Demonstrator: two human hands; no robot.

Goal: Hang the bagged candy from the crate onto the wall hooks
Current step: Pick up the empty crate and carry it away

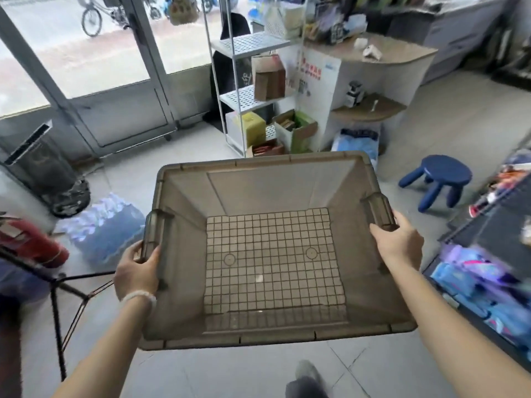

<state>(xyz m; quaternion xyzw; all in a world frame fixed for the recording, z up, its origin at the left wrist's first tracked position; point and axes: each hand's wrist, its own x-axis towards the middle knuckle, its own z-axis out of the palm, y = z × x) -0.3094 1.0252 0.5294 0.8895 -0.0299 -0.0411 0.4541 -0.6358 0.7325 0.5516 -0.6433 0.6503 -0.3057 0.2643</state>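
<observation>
I hold a translucent grey-brown plastic crate (184,242) in front of me, above the tiled floor. It holds no bags; only its gridded bottom and a small white scrap show inside. My left hand (138,271) grips the left handle, a white bead bracelet on the wrist. My right hand (398,242) grips the right handle. Bagged goods in blue and purple packs (474,280) lie blurred on the shelf at the right edge. No wall hooks are in view.
A blue stool (442,179) stands right of the crate. Behind it are a white rack with boxes (258,90) and a counter (373,53). A wrapped bottle pack (106,228), a red extinguisher (28,239) and black stand legs (66,288) are left. Glass doors (100,67) lie beyond.
</observation>
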